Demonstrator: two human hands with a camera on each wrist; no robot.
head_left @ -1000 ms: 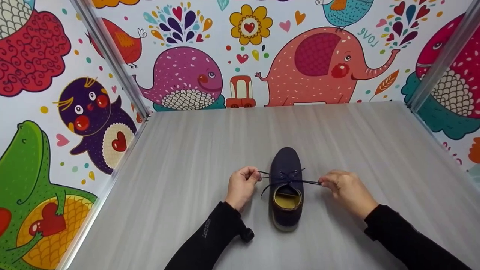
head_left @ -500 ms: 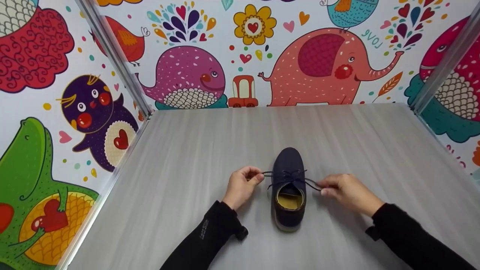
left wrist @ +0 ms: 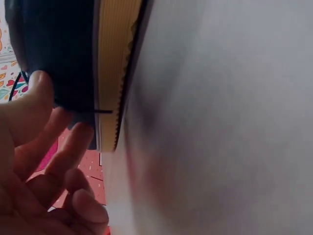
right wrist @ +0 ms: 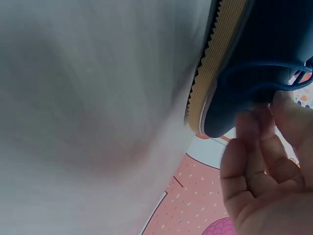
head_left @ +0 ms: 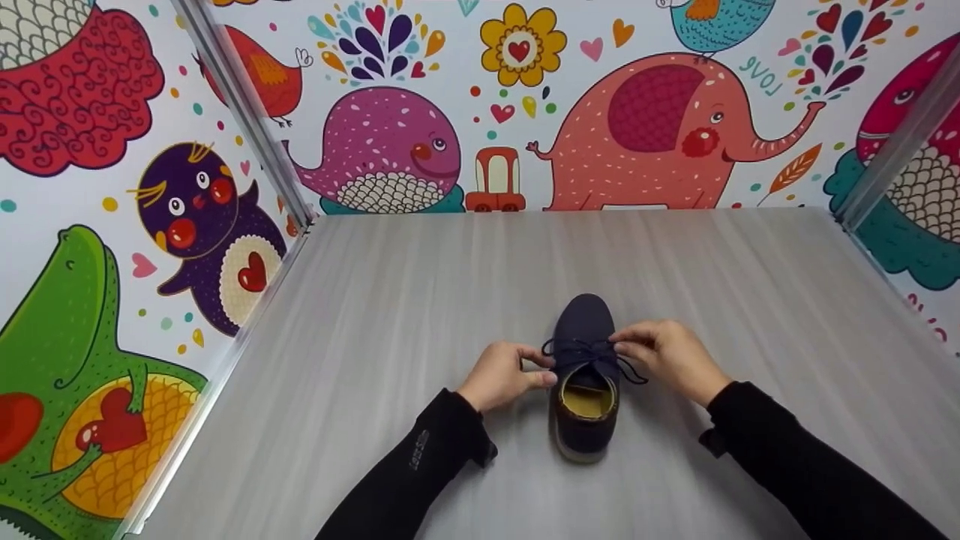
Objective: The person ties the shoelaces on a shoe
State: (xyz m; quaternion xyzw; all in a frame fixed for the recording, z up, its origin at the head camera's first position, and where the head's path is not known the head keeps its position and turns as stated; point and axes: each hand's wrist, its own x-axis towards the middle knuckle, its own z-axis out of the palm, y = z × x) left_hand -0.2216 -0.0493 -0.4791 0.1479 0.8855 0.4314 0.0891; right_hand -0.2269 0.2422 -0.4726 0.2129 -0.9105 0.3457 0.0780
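A dark navy lace-up shoe [head_left: 585, 319] stands on the table, toe pointing away, with a bow in its laces [head_left: 589, 351]. At the shoe's left side is my left hand [head_left: 506, 376], thumb and forefinger apart and at the upper. The left wrist view shows a lace end [left wrist: 102, 111] sticking out over the pale sole [left wrist: 113, 58]. My right hand [head_left: 671, 358] is at the right side, thumb and forefinger together by the lacing, pinching a lace there. A loose lace loop [right wrist: 264, 63] hangs beside the right fingertips. The pinched bit of lace is mostly hidden.
The shoe rests on a grey wood-grain table [head_left: 420, 285]. Behind it stands a wall panel with cartoon animals [head_left: 645, 142]; another panel [head_left: 150, 300] borders the left side, joined by metal corner posts [head_left: 247, 112].
Both hands have moved in from pulling the lace loops out sideways and now sit against the shoe. The right hand has let its loop go and moved up to the lacing; the left has loosened its pinch.
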